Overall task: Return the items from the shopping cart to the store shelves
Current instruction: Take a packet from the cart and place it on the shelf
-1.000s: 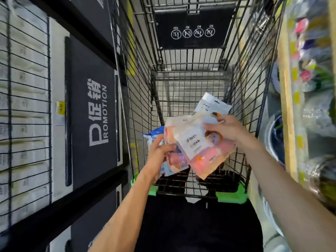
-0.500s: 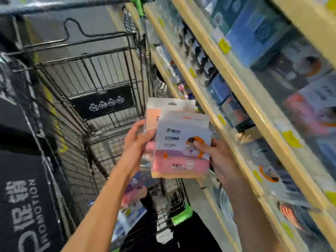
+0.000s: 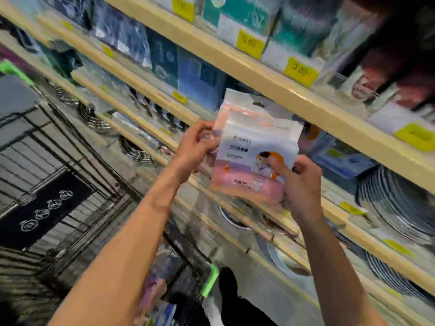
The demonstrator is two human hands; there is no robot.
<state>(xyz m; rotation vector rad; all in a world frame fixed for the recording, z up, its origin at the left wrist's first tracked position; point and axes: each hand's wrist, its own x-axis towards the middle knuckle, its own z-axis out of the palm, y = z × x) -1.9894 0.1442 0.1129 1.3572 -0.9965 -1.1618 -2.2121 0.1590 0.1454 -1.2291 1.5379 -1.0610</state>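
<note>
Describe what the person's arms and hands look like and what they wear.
Both forearms are bare up to the frame edge, with no sleeves in view. The left hand and right hand wear no gloves; no watch, bracelet or ring shows, though the picture is blurred.

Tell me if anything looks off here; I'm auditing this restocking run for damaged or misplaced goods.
Nothing stands out. Both hands, the left hand and the right hand, hold the pink and white packets upright in front of the wooden shelves, with no visible tears. More packets lie in the cart. Motion blur hides fine detail.
</note>
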